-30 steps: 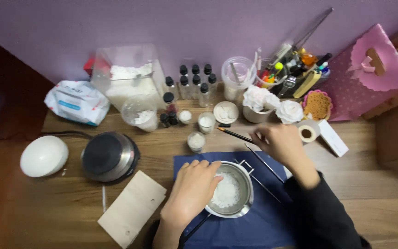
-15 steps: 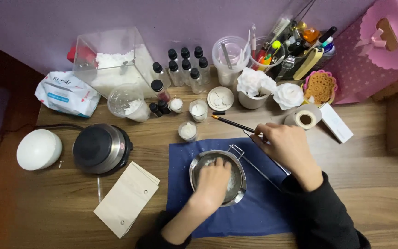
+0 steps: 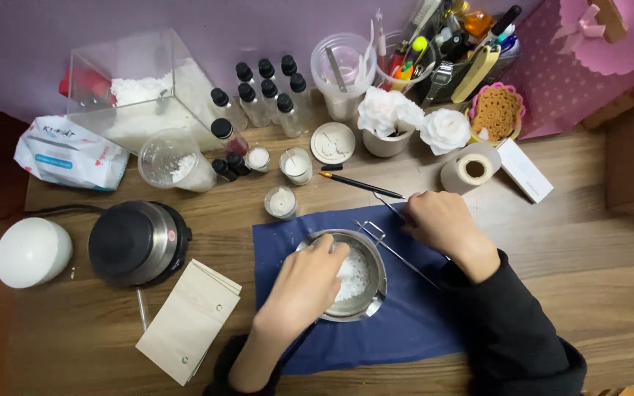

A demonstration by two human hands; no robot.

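Left hand [image 3: 308, 281] in pot [image 3: 372, 290] — fingers curled

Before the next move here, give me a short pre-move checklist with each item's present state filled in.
1. Metal pot sits fully on the blue cloth: ok.
2. Left hand is inside the pot, on the white flakes: ok.
3. Right hand is at the pot's wire handle: ok; whether it grips firmly: cannot tell.
4. Small glass candle jar stands clear of the pot: ok.
5. Black brush lies apart from the left hand but close to the right hand: not ok if the hand sweeps forward.
6. Hot plate is on or off: cannot tell.
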